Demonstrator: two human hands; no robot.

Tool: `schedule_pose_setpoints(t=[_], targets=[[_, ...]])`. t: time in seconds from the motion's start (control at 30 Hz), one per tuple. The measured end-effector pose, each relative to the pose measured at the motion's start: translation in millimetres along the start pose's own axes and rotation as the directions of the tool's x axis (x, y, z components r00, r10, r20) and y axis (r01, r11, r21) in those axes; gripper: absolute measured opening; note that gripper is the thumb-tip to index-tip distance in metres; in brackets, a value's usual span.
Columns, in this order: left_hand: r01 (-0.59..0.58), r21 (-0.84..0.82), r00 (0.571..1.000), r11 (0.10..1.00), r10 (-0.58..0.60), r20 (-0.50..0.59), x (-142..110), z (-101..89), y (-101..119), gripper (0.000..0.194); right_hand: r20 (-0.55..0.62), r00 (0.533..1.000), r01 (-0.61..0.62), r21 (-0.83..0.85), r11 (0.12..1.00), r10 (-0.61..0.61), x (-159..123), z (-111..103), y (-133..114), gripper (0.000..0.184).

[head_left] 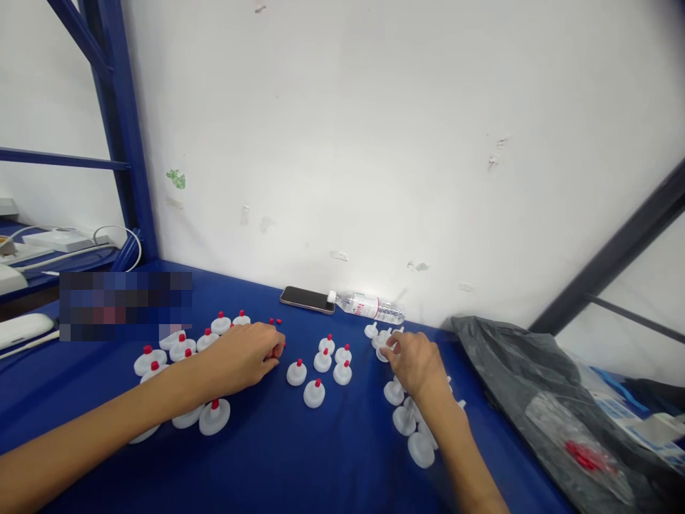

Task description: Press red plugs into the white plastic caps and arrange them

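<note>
White caps grouped on right of blue table, overhung by right hand, palm down, thumb near forefinger, pinch unclear. Red tips neighboured by left hand, fingers curled, hold cannot be told.

Bright light fills the wall; edges look stretched.

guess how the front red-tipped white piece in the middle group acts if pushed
The red-tipped white piece looks like moulded plastic, so probably stiff and light. Its broad base, resting on the table, suggests it would slide before tipping. If knocked over, its round rim could let it roll.
</note>
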State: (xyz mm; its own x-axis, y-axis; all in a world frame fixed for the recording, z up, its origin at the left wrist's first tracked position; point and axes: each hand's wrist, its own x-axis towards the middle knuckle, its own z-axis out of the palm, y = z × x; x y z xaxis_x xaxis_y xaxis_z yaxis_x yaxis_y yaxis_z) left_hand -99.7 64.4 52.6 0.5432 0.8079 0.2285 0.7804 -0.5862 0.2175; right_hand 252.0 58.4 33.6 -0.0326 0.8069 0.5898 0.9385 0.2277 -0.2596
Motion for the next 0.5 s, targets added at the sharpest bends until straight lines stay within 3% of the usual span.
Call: schedule_pose_setpoints(t=[0.3,0.5], targets=[[-0.051,-0.049,0.998,0.998,0.052,0.022,4,2.7,-3,0.009,0.167,0.980,-0.158,0.297,0.942,0.111,3,-3,-35,0.014],[-0.060,-0.106,0.998,0.993,0.061,0.011,9,-3.2,2,0.015,0.251,0.968,-0.121,0.538,0.834,-0.022,4,-7,-59,0.019]])
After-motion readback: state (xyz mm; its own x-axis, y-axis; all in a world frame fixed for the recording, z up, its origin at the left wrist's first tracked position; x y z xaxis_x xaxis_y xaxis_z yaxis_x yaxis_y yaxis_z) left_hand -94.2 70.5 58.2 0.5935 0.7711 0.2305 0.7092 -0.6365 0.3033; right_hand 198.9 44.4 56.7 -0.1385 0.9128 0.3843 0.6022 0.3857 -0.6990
